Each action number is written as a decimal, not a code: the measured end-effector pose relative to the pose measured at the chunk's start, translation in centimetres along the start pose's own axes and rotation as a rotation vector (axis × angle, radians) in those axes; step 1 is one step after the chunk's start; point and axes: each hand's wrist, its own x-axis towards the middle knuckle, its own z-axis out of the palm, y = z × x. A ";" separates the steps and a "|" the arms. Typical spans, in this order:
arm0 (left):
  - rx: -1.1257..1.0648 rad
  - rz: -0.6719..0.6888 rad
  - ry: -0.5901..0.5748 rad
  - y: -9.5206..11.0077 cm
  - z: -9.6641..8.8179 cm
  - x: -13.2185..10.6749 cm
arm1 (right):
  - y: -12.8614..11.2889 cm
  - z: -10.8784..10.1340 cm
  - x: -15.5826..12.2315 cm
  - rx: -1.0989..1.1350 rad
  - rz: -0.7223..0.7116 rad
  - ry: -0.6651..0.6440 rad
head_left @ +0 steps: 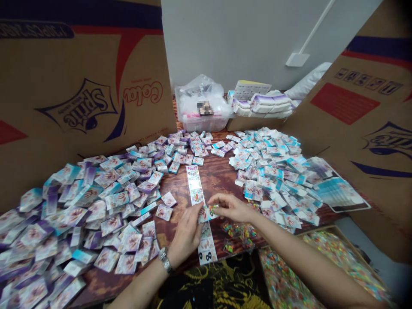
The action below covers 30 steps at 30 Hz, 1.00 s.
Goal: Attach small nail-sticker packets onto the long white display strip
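A long white printed strip [195, 184] lies down the middle of the wooden table [219, 176]. My left hand [185, 234], a watch on its wrist, rests on the strip's near part with fingers pinched around a small colourful packet [210, 210]. My right hand [230, 207] pinches the same packet from the right. Under my right forearm sit a few more small colourful packets [240, 234].
Heaps of small purple and blue cards cover the table on the left [80, 214] and right [273, 171]. Cardboard box walls [64, 86] stand on both sides. A clear plastic tub [201, 109] and stacked bundles [267, 105] sit at the back. A tray of colourful packets [322, 253] is near right.
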 end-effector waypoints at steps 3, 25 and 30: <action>-0.007 -0.016 0.005 -0.3 -0.2 -0.1 | -0.2 -0.4 0.0 -0.050 0.000 -0.029; 0.226 0.047 -0.012 0.3 0.6 0.0 | -0.8 2.2 0.3 0.086 -0.001 0.232; 0.180 0.013 0.009 0.6 0.3 0.2 | -0.7 2.7 0.4 0.178 0.010 0.228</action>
